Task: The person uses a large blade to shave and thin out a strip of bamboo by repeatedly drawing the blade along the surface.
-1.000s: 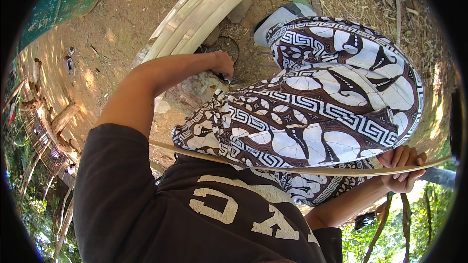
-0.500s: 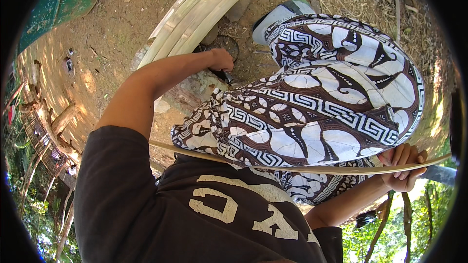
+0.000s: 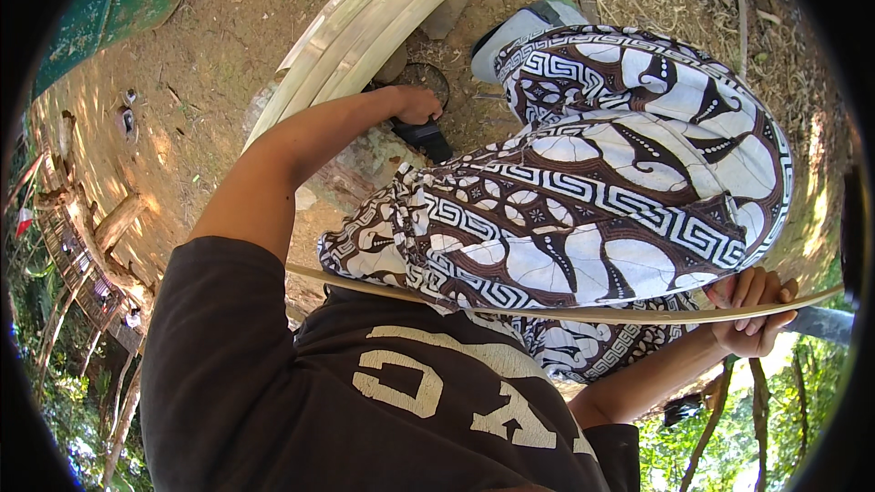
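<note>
In my right hand (image 3: 755, 312), fingers wrapped round it, is a long thin bamboo strip (image 3: 583, 315). The strip runs across below my patterned trousers, in front of my dark shirt, toward the left. My left hand (image 3: 419, 105) is closed, low over the ground beside a flat black object (image 3: 425, 140); what its fingers hold is hidden. Just left of that hand lies a bundle of split bamboo strips (image 3: 365, 32), partly covered by my left forearm. Behind my right hand a grey-blue bar-like thing (image 3: 823, 324) sticks out.
A dark round pan-like thing (image 3: 428, 82) and a stone (image 3: 445, 16) lie near my left hand. My shod foot (image 3: 519, 36) rests beyond them. A worn green sheet (image 3: 118, 5) stands at the far left, above rough wooden branches (image 3: 114, 223).
My left hand has shifted slightly, and more of the black object beneath it shows. The strip's left end has moved a little. My right hand stays put.
</note>
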Action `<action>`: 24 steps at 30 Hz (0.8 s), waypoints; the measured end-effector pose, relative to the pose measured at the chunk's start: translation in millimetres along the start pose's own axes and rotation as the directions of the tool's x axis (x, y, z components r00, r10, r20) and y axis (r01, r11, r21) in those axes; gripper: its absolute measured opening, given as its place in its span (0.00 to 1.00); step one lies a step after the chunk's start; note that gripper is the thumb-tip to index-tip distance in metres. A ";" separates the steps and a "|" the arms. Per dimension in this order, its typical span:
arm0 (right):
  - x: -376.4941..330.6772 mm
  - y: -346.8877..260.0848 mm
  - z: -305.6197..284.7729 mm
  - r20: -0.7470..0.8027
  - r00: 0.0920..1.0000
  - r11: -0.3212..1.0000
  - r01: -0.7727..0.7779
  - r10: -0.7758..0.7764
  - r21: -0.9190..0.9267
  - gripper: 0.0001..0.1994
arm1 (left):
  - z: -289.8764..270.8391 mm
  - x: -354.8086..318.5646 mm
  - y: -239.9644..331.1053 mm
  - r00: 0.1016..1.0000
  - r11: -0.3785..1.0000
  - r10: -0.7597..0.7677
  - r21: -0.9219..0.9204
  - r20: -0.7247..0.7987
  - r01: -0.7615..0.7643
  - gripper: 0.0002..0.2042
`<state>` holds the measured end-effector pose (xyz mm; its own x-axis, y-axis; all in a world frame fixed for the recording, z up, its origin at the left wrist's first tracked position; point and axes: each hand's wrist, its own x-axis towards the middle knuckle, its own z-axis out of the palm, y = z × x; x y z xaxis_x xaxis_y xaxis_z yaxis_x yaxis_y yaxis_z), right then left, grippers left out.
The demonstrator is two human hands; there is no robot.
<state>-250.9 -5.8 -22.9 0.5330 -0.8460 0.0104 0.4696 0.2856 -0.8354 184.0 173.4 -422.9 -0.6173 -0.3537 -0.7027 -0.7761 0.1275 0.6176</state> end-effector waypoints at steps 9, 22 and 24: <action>-1.8 -1.1 -1.6 -0.047 0.999 1.000 0.013 -0.014 -0.019 0.11 | -29.8 -26.2 34.2 0.996 0.957 0.040 0.284 0.079 -0.061 0.42; -0.4 0.7 0.5 -0.043 0.999 1.000 0.011 -0.010 0.020 0.11 | -27.0 -20.8 26.6 0.995 0.946 0.074 0.322 -0.070 -0.048 0.46; -0.4 1.0 0.9 -0.038 0.999 1.000 0.009 -0.008 0.015 0.11 | -23.7 -19.7 27.5 0.996 0.951 0.069 0.305 -0.064 -0.046 0.46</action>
<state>-249.9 -4.8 -23.2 0.5019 -0.8649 -0.0035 0.4846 0.2845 -0.8272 177.9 162.0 -383.7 -0.6600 -0.4029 -0.6341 -0.7489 0.4203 0.5124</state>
